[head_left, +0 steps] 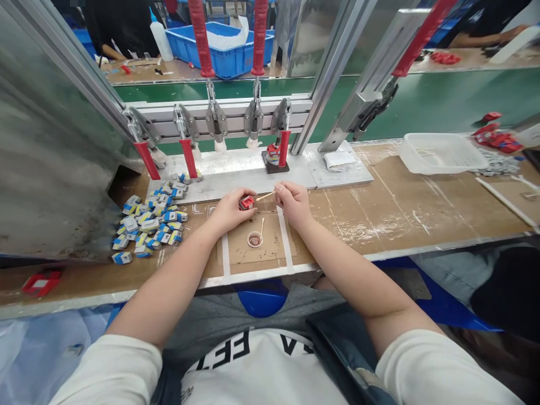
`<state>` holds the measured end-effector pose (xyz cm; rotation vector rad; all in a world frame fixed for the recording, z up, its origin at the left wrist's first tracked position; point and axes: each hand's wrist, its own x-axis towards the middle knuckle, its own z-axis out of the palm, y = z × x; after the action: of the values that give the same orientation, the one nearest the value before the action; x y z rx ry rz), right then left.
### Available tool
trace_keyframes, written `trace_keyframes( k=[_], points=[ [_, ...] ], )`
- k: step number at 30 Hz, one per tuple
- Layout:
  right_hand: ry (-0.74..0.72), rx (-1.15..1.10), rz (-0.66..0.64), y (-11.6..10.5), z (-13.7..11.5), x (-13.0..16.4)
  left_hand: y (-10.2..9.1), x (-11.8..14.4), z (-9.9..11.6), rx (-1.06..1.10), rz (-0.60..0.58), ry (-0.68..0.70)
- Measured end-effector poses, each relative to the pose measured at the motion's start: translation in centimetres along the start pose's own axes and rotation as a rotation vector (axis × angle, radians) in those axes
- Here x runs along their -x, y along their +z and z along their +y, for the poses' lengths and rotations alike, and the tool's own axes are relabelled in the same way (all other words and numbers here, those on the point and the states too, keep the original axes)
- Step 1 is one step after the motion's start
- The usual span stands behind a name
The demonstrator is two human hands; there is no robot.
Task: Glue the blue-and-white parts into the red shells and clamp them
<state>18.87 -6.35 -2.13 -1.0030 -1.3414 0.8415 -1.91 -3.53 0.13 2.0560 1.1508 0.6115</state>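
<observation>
My left hand [231,211] is closed around a small red and black plastic part [246,203]. In my right hand [292,203] a thin cotton swab [265,196] is pinched, its tip close to the red part; I cannot tell whether the two touch. Below them on the taped board stands a small round cup [255,239] of dark brownish liquid, with a second swab [262,226] leaning in it. Behind my hands, another red part [273,152] sits on a black base under a red-handled toggle clamp [284,147].
Many small blue, yellow and white blocks [151,220] lie heaped at left. A metal plate [236,175] with several toggle clamps is behind. A clear tray [439,154] and a folded white cloth [339,161] are at right. Co-workers sit across, near a blue crate [228,59].
</observation>
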Motion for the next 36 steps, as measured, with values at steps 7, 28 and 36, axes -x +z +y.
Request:
trace_keyframes(
  k=[7,28,36],
  points=[
    [0.003,0.152,-0.101,0.49,-0.26,-0.25,-0.1,-0.49,0.01,-0.028,-0.07,-0.052],
    [-0.035,0.277,-0.136,0.63,0.38,-0.56,0.34,-0.91,-0.11,-0.094,-0.074,-0.084],
    [-0.13,0.401,-0.094,0.39,0.63,-0.6,0.31,-0.84,0.02,-0.107,-0.069,-0.096]
  ],
)
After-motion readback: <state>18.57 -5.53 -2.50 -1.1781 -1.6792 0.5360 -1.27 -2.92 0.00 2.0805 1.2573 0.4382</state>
